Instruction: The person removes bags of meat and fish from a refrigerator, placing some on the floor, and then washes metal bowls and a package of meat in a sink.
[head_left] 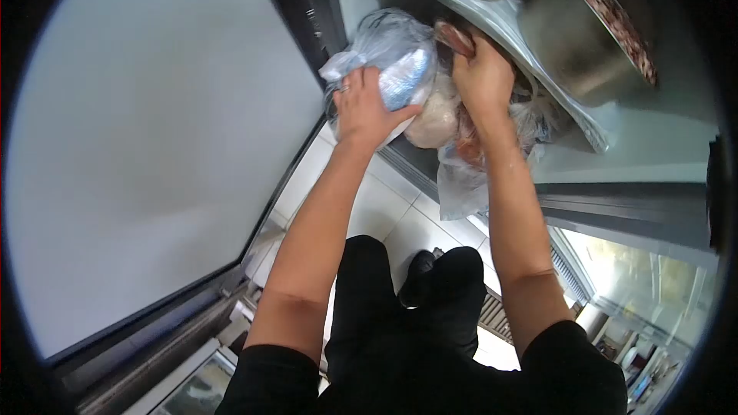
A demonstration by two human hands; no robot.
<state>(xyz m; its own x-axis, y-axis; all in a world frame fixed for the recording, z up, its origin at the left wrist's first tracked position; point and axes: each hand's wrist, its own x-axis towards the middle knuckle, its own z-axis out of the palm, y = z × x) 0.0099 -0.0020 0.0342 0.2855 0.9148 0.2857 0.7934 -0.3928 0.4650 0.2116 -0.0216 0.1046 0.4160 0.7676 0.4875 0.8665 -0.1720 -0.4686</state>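
My left hand [364, 107] lies with fingers and thumb spread over a clear plastic bag [392, 27], which has a shiny silvery package [405, 81] in it. My right hand [484, 81] reaches in under the shelf, its fingers closed around a reddish-brown, plastic-wrapped piece [455, 38] that looks like meat. Between the two hands sits a pale, rounded plastic-wrapped bundle [434, 119]. Below my right hand, another clear bag [463, 184] hangs over the compartment's front edge, with something reddish inside. My right fingertips are partly hidden.
Above, a white shelf [596, 134] bears metal pots; one pot [573, 50] contains reddish-brown, bean-like pieces. At left stands a large open fridge door [154, 146]. White floor tiles [380, 200] and my dark-clothed legs [369, 284] show below. A glass-fronted unit [638, 269] stands at the right.
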